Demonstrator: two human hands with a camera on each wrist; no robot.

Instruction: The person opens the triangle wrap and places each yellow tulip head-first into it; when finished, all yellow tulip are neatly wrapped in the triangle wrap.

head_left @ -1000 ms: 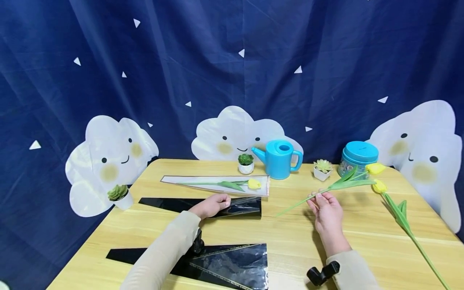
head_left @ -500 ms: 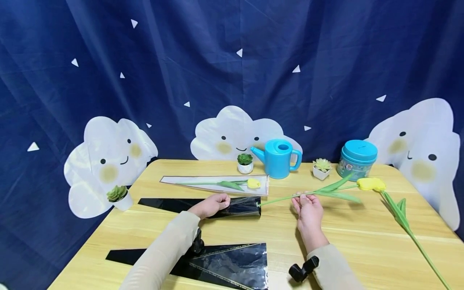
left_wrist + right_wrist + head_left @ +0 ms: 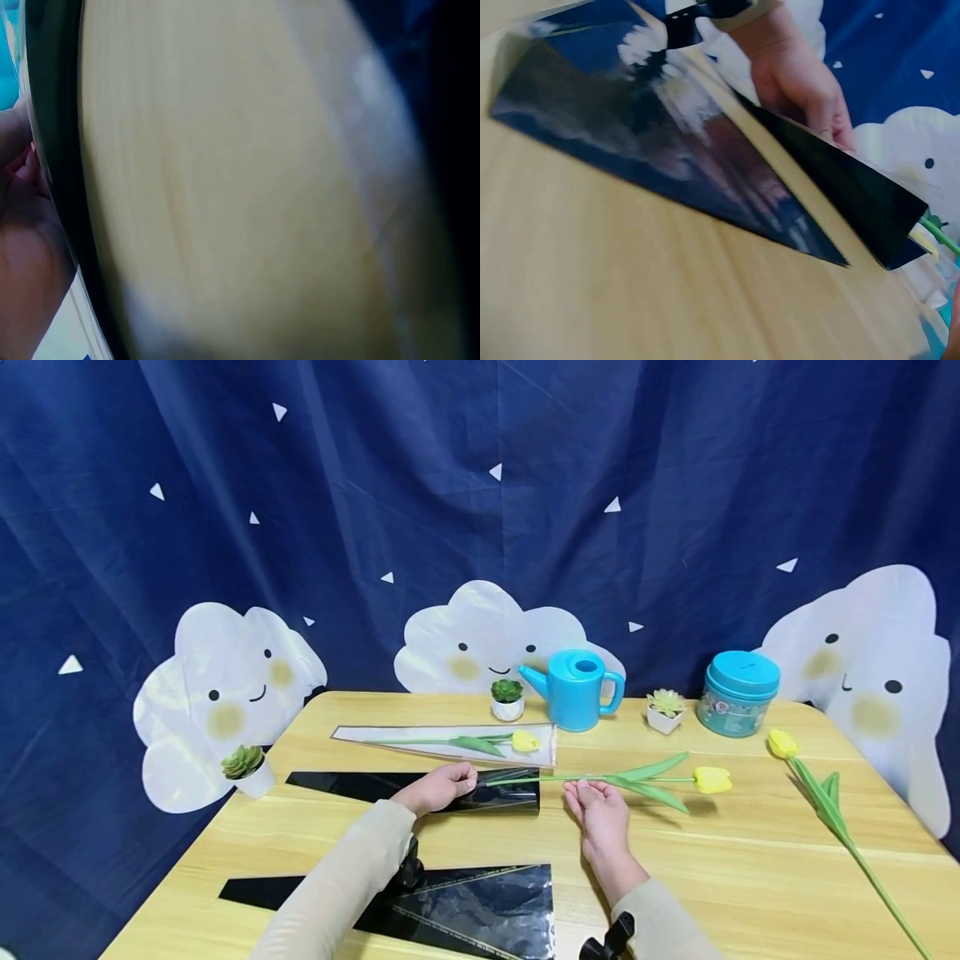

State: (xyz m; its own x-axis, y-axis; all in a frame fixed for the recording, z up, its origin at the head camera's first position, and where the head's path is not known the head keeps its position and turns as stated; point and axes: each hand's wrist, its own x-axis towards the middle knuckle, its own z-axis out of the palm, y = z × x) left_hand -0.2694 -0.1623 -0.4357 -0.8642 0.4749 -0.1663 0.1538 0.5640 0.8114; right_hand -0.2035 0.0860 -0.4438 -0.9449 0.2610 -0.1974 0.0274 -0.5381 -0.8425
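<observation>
In the head view my left hand [image 3: 442, 785] pinches the upper layer of a narrow black sleeve [image 3: 345, 783] lying on the table. My right hand [image 3: 602, 827] holds the green stem of a yellow tulip [image 3: 711, 780] between thumb and fingers, just below its leaves. The stem's far end reaches over the sleeve's wide right part, close to my left fingertips. The right wrist view shows my left hand [image 3: 806, 86] at the edge of the black sleeve [image 3: 847, 184], with a green stem [image 3: 939, 234] at its wide end. My left hand [image 3: 26, 240] shows at that wrist view's left edge.
A wrapped tulip [image 3: 480, 743] lies behind the sleeve, and a second black sleeve [image 3: 480, 906] in front. Another tulip [image 3: 847, 839] lies at the right. Along the back stand a blue watering can [image 3: 576, 693], a lidded jar [image 3: 738, 693] and small potted plants [image 3: 507, 700].
My right hand has moved left with the tulip, whose stem is now level and extends over the sleeve up to my left fingers. My left hand has stayed in place.
</observation>
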